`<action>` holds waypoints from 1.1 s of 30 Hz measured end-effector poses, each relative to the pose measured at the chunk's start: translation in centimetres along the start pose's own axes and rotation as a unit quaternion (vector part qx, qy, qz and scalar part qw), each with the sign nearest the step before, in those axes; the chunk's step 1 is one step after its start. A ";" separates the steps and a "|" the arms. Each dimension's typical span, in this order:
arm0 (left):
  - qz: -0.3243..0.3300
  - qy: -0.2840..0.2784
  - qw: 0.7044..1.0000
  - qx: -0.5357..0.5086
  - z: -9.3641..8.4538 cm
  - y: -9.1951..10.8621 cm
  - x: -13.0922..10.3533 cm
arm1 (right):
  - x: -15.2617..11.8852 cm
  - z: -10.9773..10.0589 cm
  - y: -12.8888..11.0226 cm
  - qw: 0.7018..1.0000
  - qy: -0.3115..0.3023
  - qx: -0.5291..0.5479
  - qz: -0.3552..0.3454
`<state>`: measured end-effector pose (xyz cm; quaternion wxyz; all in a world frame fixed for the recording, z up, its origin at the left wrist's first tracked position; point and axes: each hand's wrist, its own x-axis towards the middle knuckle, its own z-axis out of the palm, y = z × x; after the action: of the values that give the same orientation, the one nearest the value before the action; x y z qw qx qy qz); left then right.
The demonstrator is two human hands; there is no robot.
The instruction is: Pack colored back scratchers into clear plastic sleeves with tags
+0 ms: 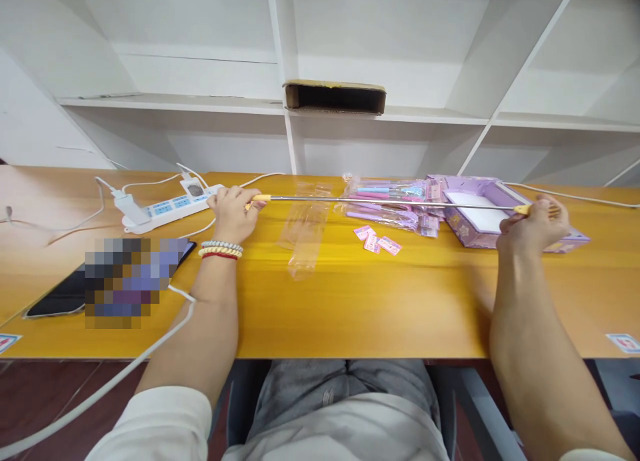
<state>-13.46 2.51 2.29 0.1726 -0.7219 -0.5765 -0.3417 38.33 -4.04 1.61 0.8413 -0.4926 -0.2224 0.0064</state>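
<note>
A thin metal telescopic rod (380, 202) with yellow ends is stretched out level above the table. My left hand (234, 213) is closed around its left yellow end, and my right hand (539, 222) grips the right one; the fingers hide the rod's tips. Below the rod, clear plastic sleeves (305, 238) lie flat near my left hand. Several packaged pink, blue and purple sticks (385, 204) rest in clear bags at the back. In front of them are small pink cards (371, 240). An open purple box (480, 238) with a white inside stands beside my right hand.
A white power strip (170, 211) with plugs and cables sits behind my left hand. To the left lies a phone (57, 294), partly pixelated over. A white cable (125, 371) crosses my left forearm. White shelving with a cardboard box (336, 98) rises behind the table.
</note>
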 end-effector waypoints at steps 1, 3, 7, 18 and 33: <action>0.031 -0.030 0.999 -0.008 -0.2 1.3 -0.1 | -1.6 0.7 -0.5 0.999 -0.025 0.018 0.014; 0.104 -0.107 0.988 -0.036 -0.5 5.2 -0.6 | -6.1 2.5 -1.6 0.989 -0.144 0.023 0.023; 0.162 -0.141 0.976 -0.035 -0.9 13.3 -2.6 | -15.8 5.1 -4.1 0.914 -0.394 0.053 0.085; 0.125 -0.083 0.987 -0.052 -2.1 11.6 -1.9 | -14.2 5.3 -3.4 0.923 -0.359 0.095 0.101; -0.158 0.061 0.985 -0.017 -0.3 -2.2 -0.7 | 0.7 -0.5 0.0 0.999 0.017 -0.016 0.042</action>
<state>-15.69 2.42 1.74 0.1393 -0.6024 -0.6655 -0.4181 39.21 -4.27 1.63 0.8359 -0.5151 -0.1872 0.0296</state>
